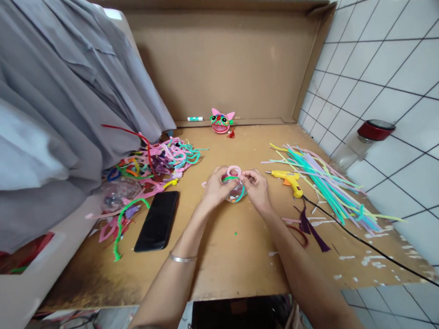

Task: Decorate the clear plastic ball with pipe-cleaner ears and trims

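Over the middle of the table, a clear round ball (237, 195) with green and orange pipe cleaner bands sits between my two hands. My left hand (214, 188) is closed round its left side, thumb pressed on the green band. A pink pipe cleaner loop (233, 169) stands up at the top of the ball. Its right side is pinched between the thumb and fingers of my right hand (256, 188). The fingers hide part of the ball. Farther back stands a finished-looking animal head (220, 122) with pink ears and a red mouth.
A yellow glue gun (288, 180) lies right of my hands, its black cord (352, 235) running to the right edge. Beyond are straight pipe cleaners (317, 178). On the left lie a black phone (157, 221) and tangled pipe cleaners (163, 158). Dark purple tassels (312, 228) lie near my right forearm.
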### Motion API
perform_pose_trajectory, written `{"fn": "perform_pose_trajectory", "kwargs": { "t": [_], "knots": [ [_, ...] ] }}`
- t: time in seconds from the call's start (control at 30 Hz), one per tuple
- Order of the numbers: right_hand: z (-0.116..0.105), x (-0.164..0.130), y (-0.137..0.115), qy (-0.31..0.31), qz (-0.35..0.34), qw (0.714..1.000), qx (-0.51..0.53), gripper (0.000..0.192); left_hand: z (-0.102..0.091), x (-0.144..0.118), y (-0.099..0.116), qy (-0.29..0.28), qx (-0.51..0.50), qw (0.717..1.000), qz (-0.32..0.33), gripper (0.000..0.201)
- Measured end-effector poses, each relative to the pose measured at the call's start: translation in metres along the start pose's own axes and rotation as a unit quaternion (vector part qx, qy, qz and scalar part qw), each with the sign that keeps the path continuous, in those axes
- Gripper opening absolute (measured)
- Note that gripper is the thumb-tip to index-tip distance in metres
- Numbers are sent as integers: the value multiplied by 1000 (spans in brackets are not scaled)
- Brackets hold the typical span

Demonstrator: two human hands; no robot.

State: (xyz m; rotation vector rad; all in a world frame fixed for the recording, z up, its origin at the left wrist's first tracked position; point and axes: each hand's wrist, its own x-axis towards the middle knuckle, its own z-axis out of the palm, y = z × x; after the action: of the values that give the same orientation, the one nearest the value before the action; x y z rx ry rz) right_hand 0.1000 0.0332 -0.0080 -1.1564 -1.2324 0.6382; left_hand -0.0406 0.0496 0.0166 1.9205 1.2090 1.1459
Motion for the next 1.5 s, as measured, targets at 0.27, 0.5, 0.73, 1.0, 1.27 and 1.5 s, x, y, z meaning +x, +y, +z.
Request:
{"fn": "perform_pose_trajectory", "kwargs": {
  "t": [0.27, 0.5, 0.73, 1.0, 1.27, 1.5],
  "knots": [
    [0, -1, -2, 16, -5, 1000, -10, 16, 3, -2, 3, 17, 5, 999, -42, 39],
    [0, -1, -3, 20, 9, 1000, 11, 17, 4, -2, -2, 25, -21, 999, -35, 44],
    [-2, -2, -5, 18, 10, 1000, 5, 19, 3, -3, 0, 13, -28, 999, -25, 46],
    [-4, 3, 0, 25, 23, 999, 4, 21, -1, -5, 4, 99, 124, 987, 20, 31],
    [-4, 3, 5, 32, 39, 999, 9, 23, 3, -11, 7, 39, 143, 986, 82, 17],
    [-5, 2, 1, 26, 39, 999, 9, 22, 2, -12, 8, 11, 186, 976, 110, 26]
  ]
}}
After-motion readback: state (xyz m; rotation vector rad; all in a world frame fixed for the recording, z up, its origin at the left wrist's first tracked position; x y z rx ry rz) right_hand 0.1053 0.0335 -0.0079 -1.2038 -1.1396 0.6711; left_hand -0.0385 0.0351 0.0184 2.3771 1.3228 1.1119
